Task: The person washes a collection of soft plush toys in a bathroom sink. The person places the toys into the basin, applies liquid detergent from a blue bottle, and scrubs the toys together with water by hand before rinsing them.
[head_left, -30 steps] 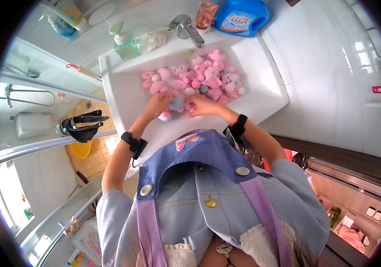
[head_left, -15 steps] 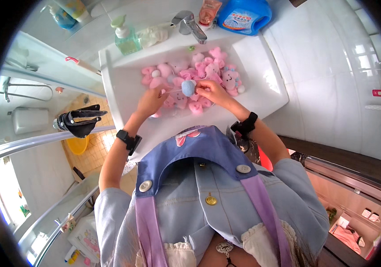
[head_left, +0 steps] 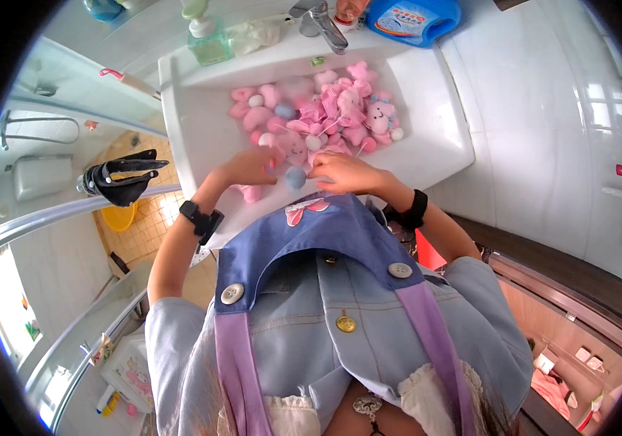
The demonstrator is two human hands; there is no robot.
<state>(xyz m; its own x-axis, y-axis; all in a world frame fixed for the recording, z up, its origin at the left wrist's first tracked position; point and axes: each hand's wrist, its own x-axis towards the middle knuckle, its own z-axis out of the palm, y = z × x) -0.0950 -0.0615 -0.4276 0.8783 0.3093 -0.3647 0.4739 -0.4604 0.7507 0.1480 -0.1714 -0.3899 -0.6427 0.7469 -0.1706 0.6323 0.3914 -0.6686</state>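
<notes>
Several pink plush toys (head_left: 340, 105) and small pompoms fill the white sink (head_left: 427, 123). A pale blue pompom (head_left: 295, 178) is at the near side of the sink, between my two hands. On its left, my left hand (head_left: 253, 167) has fingers and thumb apart and grips nothing visible. From the other side, my right hand (head_left: 347, 173) reaches in with loosely bent fingers beside the pompom, not closed round it. A pink plush piece (head_left: 250, 192) lies under my left hand. Another blue pompom (head_left: 285, 110) rests farther back among the toys.
Behind the sink stand a chrome faucet (head_left: 319, 25), a green pump bottle (head_left: 208, 40) and a large blue detergent bottle (head_left: 412, 20). A glass shower panel with a metal rail (head_left: 42, 211) runs along the left. A red object (head_left: 429, 251) shows beyond my right forearm.
Both hands have come nearer to my body. The blue pompom my right fingers held has moved down to the sink's near side, and those fingers have let go of it.
</notes>
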